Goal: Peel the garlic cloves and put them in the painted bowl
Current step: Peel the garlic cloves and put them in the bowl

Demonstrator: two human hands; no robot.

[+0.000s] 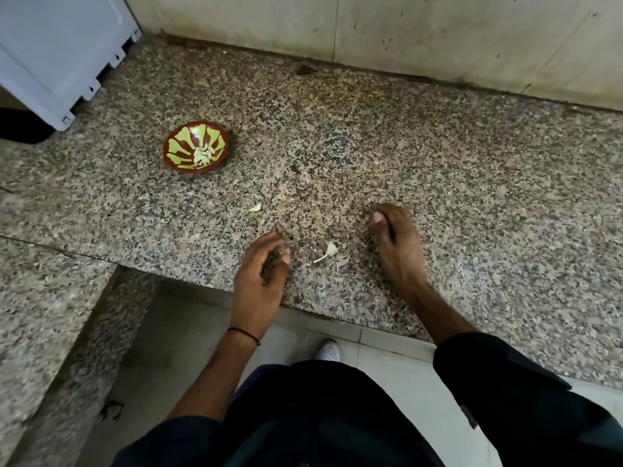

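My left hand (263, 269) is hanging loose, empty; right hand (394, 237) is sitting curled, grip unclear; I'm aiming to pinch the near clove (329, 250) firmly

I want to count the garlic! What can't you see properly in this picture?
- Head view: cloves in the painted bowl are piled and too small to count.
- Left hand: curled fingers hide whether it holds anything.
- Right hand: blurred by motion, so its grip is unclear.
- Grey box: cut off by the top-left edge.

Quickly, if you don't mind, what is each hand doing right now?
Left hand: fingers loosely curled, holding nothing visible.
Right hand: blurred, fingers curled; cannot be told.
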